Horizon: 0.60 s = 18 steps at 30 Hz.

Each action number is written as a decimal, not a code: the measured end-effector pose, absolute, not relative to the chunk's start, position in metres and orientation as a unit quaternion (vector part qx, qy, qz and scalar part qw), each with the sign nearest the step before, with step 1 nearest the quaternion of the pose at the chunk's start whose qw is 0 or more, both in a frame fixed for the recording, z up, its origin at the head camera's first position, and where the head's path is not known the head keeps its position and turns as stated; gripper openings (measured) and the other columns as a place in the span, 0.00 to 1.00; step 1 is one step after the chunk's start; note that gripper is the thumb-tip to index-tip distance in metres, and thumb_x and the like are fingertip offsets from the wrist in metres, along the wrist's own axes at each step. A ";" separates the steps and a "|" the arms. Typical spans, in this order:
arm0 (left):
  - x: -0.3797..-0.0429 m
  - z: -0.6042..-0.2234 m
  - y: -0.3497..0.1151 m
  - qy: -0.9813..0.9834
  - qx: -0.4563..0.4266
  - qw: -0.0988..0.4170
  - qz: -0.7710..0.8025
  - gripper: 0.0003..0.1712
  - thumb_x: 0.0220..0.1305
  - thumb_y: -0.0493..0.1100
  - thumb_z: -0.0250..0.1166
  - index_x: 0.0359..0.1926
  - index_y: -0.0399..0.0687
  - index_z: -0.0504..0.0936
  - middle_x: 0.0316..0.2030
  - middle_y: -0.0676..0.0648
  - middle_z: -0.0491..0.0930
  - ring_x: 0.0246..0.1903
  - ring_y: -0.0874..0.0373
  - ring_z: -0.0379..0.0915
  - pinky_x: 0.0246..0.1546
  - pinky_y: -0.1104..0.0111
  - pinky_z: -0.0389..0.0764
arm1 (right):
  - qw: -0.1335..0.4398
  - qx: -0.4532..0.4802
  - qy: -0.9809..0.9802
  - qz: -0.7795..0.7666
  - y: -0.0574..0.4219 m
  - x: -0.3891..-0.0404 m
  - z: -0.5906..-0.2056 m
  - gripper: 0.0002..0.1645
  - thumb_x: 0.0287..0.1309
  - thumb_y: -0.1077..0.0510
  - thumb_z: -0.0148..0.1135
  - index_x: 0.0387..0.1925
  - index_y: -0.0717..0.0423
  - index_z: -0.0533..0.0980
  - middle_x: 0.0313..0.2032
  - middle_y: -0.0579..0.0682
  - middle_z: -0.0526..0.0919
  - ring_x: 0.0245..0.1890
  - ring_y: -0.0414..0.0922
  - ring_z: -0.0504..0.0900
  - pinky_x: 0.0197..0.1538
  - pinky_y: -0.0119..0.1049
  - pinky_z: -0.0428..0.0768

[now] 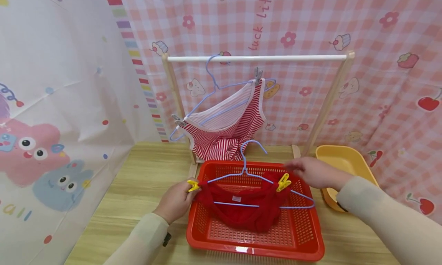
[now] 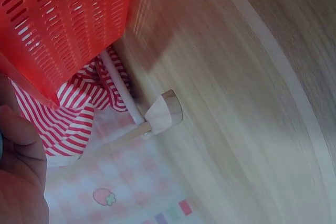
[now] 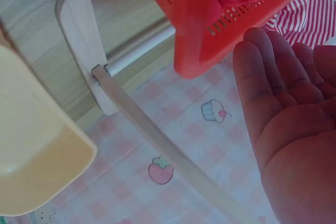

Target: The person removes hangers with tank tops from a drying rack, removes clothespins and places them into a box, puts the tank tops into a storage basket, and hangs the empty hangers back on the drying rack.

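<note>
A red garment point(image 1: 238, 211) with thin straps hangs on a blue wire clothes hanger point(image 1: 238, 174) over the red basket point(image 1: 255, 250). Yellow clothespins clip it at both ends, the left clothespin point(image 1: 193, 186) and the right clothespin point(image 1: 284, 182). My left hand point(image 1: 177, 199) pinches the hanger's left end, where the red strap is clipped; in the left wrist view its fingers point(image 2: 21, 135) are curled at the left edge. Beside the right clothespin, my right hand point(image 1: 312, 172) holds nothing. The right wrist view shows its fingers point(image 3: 252, 72) fairly straight, near the basket rim.
Behind the basket stands a wooden rack with a white bar point(image 1: 293, 58). On it hangs a red-and-white striped top point(image 1: 224, 138), fixed by grey clothespins point(image 1: 258, 76) to another blue hanger. A yellow tub point(image 1: 340, 157) sits at the right on the wooden table point(image 1: 138, 180).
</note>
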<state>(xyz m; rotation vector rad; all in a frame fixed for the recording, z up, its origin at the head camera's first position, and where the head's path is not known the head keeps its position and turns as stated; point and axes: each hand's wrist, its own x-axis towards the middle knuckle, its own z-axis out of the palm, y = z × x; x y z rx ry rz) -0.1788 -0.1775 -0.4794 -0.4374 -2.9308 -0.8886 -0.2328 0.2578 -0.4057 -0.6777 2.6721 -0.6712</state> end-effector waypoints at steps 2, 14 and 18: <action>-0.178 -0.480 -0.177 -0.947 -0.140 0.031 -0.286 0.05 0.74 0.43 0.66 0.48 0.54 0.84 0.39 0.57 0.85 0.37 0.64 0.79 0.48 0.59 0.86 | 0.146 -0.232 0.931 -0.242 0.262 -0.230 -0.405 0.19 0.72 0.67 0.55 0.61 0.62 0.80 0.55 0.59 0.88 0.57 0.59 0.86 0.62 0.60 0.81; -0.178 -0.480 -0.172 -0.952 -0.119 0.029 -0.282 0.07 0.75 0.45 0.65 0.50 0.53 0.84 0.37 0.55 0.84 0.34 0.63 0.77 0.44 0.61 0.85 | 0.119 -0.203 0.929 -0.285 0.273 -0.218 -0.400 0.18 0.78 0.61 0.51 0.60 0.60 0.80 0.54 0.58 0.88 0.52 0.52 0.87 0.57 0.55 0.84; -0.179 -0.479 -0.169 -0.952 -0.113 0.021 -0.284 0.06 0.76 0.45 0.64 0.49 0.52 0.84 0.36 0.55 0.83 0.32 0.62 0.75 0.43 0.62 0.84 | 0.119 -0.197 0.918 -0.323 0.275 -0.214 -0.397 0.23 0.83 0.52 0.46 0.64 0.61 0.78 0.56 0.59 0.87 0.52 0.54 0.87 0.55 0.55 0.86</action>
